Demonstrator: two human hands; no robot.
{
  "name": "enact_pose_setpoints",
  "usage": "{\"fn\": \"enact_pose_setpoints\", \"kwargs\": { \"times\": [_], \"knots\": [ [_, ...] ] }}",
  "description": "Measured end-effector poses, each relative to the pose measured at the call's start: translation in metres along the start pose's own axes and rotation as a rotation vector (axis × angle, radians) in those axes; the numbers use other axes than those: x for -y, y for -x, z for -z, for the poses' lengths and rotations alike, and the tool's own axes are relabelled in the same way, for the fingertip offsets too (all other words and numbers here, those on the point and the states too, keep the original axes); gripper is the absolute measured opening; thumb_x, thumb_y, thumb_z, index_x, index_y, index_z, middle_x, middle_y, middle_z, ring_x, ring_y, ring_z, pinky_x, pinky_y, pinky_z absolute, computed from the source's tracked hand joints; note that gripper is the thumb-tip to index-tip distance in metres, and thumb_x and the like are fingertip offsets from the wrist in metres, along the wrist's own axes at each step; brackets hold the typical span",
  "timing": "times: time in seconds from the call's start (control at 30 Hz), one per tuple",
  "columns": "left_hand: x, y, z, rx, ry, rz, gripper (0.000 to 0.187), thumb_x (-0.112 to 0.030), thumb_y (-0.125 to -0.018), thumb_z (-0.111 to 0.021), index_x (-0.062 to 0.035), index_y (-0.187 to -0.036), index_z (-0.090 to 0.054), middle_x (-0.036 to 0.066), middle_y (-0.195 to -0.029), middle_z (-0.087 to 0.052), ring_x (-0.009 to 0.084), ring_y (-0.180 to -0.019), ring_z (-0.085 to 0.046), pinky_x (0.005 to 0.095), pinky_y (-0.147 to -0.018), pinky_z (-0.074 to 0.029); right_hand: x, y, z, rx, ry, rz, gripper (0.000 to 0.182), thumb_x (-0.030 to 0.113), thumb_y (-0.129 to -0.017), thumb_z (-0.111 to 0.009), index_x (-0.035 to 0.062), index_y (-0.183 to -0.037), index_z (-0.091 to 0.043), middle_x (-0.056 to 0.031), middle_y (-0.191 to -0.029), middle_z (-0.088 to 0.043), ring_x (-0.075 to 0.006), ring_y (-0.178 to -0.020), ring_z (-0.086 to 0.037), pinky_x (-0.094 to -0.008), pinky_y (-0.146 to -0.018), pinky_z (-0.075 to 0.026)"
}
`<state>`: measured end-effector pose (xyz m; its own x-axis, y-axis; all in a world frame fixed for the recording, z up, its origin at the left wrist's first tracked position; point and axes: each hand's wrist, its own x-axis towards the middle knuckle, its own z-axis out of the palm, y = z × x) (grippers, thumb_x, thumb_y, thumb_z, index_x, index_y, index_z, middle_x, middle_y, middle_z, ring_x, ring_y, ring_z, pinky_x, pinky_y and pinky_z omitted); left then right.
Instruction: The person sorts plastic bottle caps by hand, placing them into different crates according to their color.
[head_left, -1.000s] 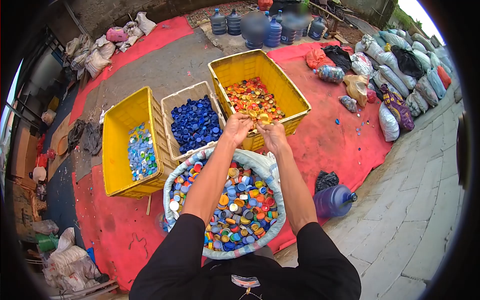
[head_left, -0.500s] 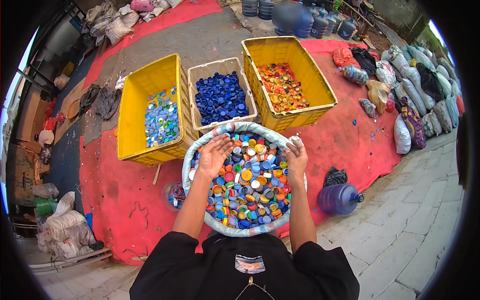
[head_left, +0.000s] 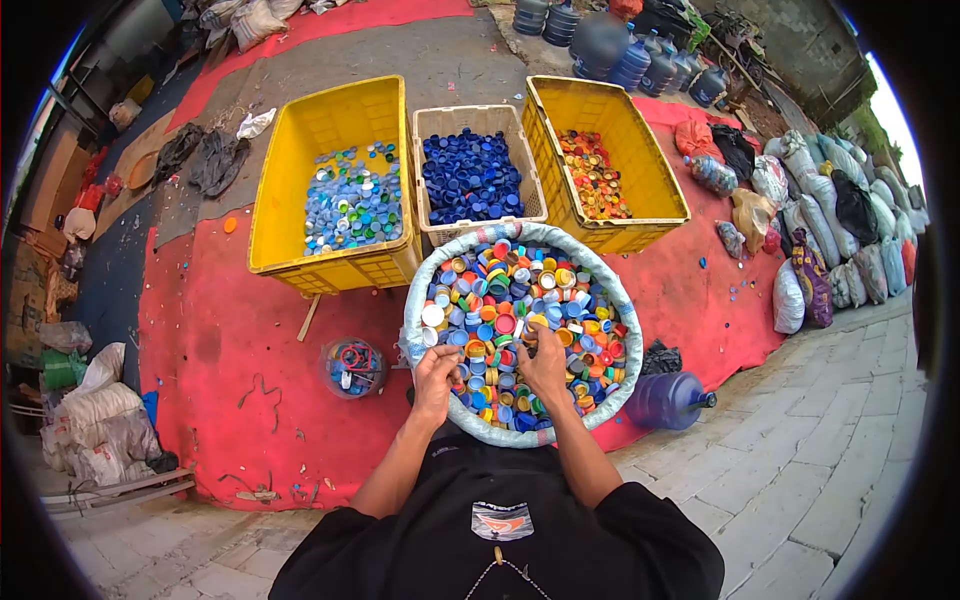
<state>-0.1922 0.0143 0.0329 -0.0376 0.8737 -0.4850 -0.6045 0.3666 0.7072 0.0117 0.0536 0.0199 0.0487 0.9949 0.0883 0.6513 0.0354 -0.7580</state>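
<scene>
A round sack with a thick rolled pale rim [head_left: 632, 330] stands in front of my body, filled with mixed-colour plastic bottle caps [head_left: 490, 300]. Over its near left part is my left hand [head_left: 437, 382], fingers curled together; whatever they hold is hidden. My right hand [head_left: 543, 365] reaches over the middle of the caps, thumb and fingers pinched at a yellow bottle cap [head_left: 537, 321]. Beyond the sack, a yellow crate [head_left: 285, 180] holds light blue, white and green caps. A whitish crate [head_left: 535, 190] contains dark blue caps, and another yellow crate [head_left: 640, 150] has orange, red and yellow ones.
Red matting [head_left: 240, 370] covers the ground. A clear round container [head_left: 353, 368] with small items sits left of the sack. At right lie a purple-blue water jug [head_left: 668, 400] and a black bag [head_left: 660, 358]. Filled sacks [head_left: 820, 215] are heaped farther right; more jugs [head_left: 630, 65] stand behind.
Both hands have drawn back from the far part of the sack toward its near and middle parts. Their fingers have closed. The view has shifted, so the sack appears farther right.
</scene>
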Motion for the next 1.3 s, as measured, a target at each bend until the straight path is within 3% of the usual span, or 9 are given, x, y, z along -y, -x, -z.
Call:
{"fn": "enact_pose_setpoints", "kwargs": {
  "times": [0.13, 0.3, 0.57, 0.8, 0.97, 1.07, 1.17, 1.2, 1.3],
  "knots": [
    [-0.003, 0.007, 0.008, -0.009, -0.04, -0.015, 0.017, -0.008, -0.09, -0.06, -0.003, -0.106, -0.057, 0.004, -0.089, -0.06, 0.0059, -0.066, -0.051, 0.0222, -0.06, -0.044, 0.006, -0.016, -0.011, -0.012, 0.087, 0.079, 0.05, 0.01, -0.074, -0.075, -0.0002, -0.119, -0.055, -0.0181, -0.104, -0.063, -0.035, -0.098, -0.057, -0.0432, -0.085, -0.045],
    [-0.015, 0.01, 0.02, -0.046, -0.11, -0.091, 0.017, -0.007, -0.089, -0.061, -0.0024, -0.105, -0.058, 0.001, -0.085, -0.059, 0.0043, -0.065, -0.048, 0.0207, -0.059, -0.041, 0.012, -0.028, -0.021, -0.022, 0.188, 0.163, 0.056, 0.015, -0.07, -0.079, -0.0006, -0.118, -0.054, -0.0199, -0.103, -0.061, -0.0373, -0.096, -0.056, -0.0445, -0.085, -0.045],
    [-0.022, 0.021, 0.029, -0.125, -0.289, -0.137, 0.018, -0.011, -0.089, -0.062, -0.0012, -0.104, -0.059, 0.001, -0.087, -0.06, 0.0046, -0.071, -0.05, 0.0206, -0.062, -0.041, 0.022, -0.027, -0.032, 0.038, 0.314, 0.146, 0.056, 0.017, -0.07, -0.079, 0.001, -0.118, -0.055, -0.019, -0.106, -0.06, -0.0362, -0.096, -0.055, -0.0441, -0.085, -0.045],
    [-0.005, 0.024, 0.023, -0.116, -0.46, -0.139, 0.023, -0.01, -0.088, -0.063, 0.0012, -0.107, -0.059, 0.004, -0.093, -0.063, 0.0078, -0.08, -0.057, 0.0238, -0.072, -0.047, 0.013, -0.03, -0.034, 0.04, 0.244, 0.122, 0.056, 0.016, -0.069, -0.079, 0.0022, -0.118, -0.055, -0.0187, -0.105, -0.059, -0.0365, -0.097, -0.055, -0.0445, -0.085, -0.044],
    [0.01, 0.014, 0.024, -0.085, -0.639, -0.243, 0.025, -0.01, -0.085, -0.065, 0.0016, -0.107, -0.061, 0.006, -0.091, -0.066, 0.0082, -0.071, -0.058, 0.0264, -0.066, -0.049, 0.008, -0.031, -0.031, 0.038, 0.178, 0.107, 0.057, 0.017, -0.069, -0.079, 0.0014, -0.117, -0.055, -0.0192, -0.105, -0.059, -0.0374, -0.1, -0.054, -0.0449, -0.088, -0.044],
    [0.007, 0.012, 0.018, -0.073, -0.761, -0.266, 0.027, -0.009, -0.084, -0.065, 0.0011, -0.108, -0.061, 0.006, -0.089, -0.067, 0.0085, -0.065, -0.058, 0.0269, -0.063, -0.049, 0.0, -0.028, -0.026, 0.016, 0.09, 0.034, 0.056, 0.018, -0.069, -0.079, 0.0012, -0.117, -0.056, -0.0191, -0.106, -0.059, -0.0346, -0.099, -0.057, -0.0433, -0.086, -0.046],
    [-0.004, 0.015, 0.001, -0.06, -0.828, -0.256, 0.028, -0.009, -0.082, -0.066, 0.0006, -0.108, -0.061, 0.006, -0.088, -0.067, 0.0089, -0.061, -0.056, 0.0272, -0.06, -0.048, 0.005, -0.023, -0.005, -0.001, -0.051, -0.173, 0.054, 0.019, -0.071, -0.079, 0.0007, -0.116, -0.056, -0.0175, -0.101, -0.06, -0.0295, -0.093, -0.06, -0.0397, -0.082, -0.05],
    [-0.005, 0.015, -0.004, -0.055, -0.842, -0.247, 0.028, -0.008, -0.082, -0.067, 0.0005, -0.108, -0.061, 0.006, -0.088, -0.068, 0.0091, -0.06, -0.055, 0.0273, -0.059, -0.048, -0.003, -0.023, -0.003, 0.0, -0.144, -0.223, 0.052, 0.021, -0.073, -0.078, -0.0003, -0.116, -0.057, -0.0142, -0.096, -0.061, -0.0238, -0.087, -0.062, -0.0364, -0.078, -0.052],
    [0.004, 0.004, -0.01, 0.013, -0.991, -0.339, 0.029, -0.008, -0.08, -0.068, 0.0005, -0.108, -0.061, 0.007, -0.089, -0.068, 0.0107, -0.057, -0.054, 0.0282, -0.055, -0.046, -0.022, -0.012, 0.016, -0.004, -0.826, -0.484, 0.037, 0.018, -0.08, -0.069, 0.001, -0.111, -0.058, -0.0096, -0.095, -0.06, -0.0184, -0.084, -0.06, -0.0335, -0.075, -0.052]
  ]
}}
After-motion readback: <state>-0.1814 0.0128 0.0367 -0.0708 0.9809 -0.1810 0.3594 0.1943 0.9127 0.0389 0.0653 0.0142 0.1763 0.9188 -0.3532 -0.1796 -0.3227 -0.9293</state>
